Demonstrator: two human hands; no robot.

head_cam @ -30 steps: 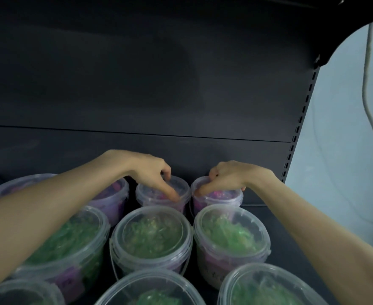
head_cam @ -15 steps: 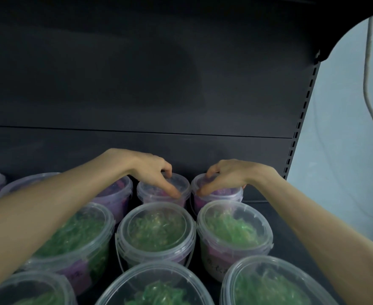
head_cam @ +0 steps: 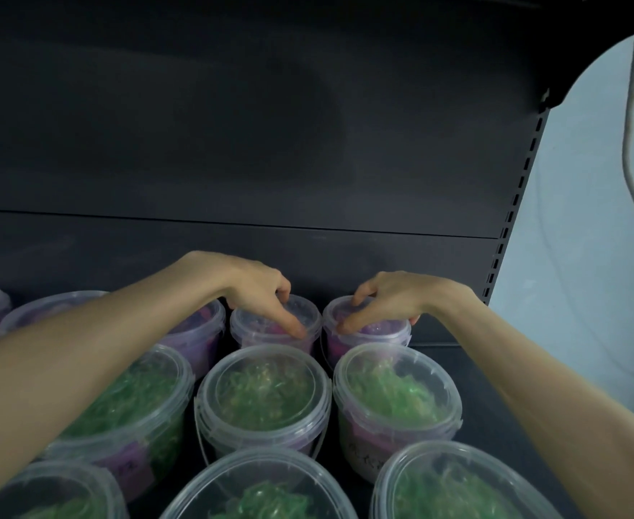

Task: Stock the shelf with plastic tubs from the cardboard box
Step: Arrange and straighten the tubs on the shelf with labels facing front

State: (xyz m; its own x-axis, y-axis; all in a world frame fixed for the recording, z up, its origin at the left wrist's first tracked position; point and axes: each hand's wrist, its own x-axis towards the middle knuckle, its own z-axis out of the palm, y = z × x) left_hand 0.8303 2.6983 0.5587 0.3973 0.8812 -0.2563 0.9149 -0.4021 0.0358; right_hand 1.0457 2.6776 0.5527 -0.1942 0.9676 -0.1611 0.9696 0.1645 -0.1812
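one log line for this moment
phase: placing, back row | left hand grips left purple tub | right hand grips right purple tub

Six green tubs [head_cam: 263, 398] stand in two rows of three. Four purple tubs [head_cam: 368, 331] show plainly. A lid left of the arm may belong to a fifth. There are two hands, left hand [head_cam: 259, 294] and right hand [head_cam: 386, 301], and one cable [head_cam: 625, 151].

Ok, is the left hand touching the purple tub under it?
Touching. Head view: the left hand grips the purple tub beneath it, thumb on its near rim, fingers over the far rim. The right hand grips the rightmost purple tub likewise.
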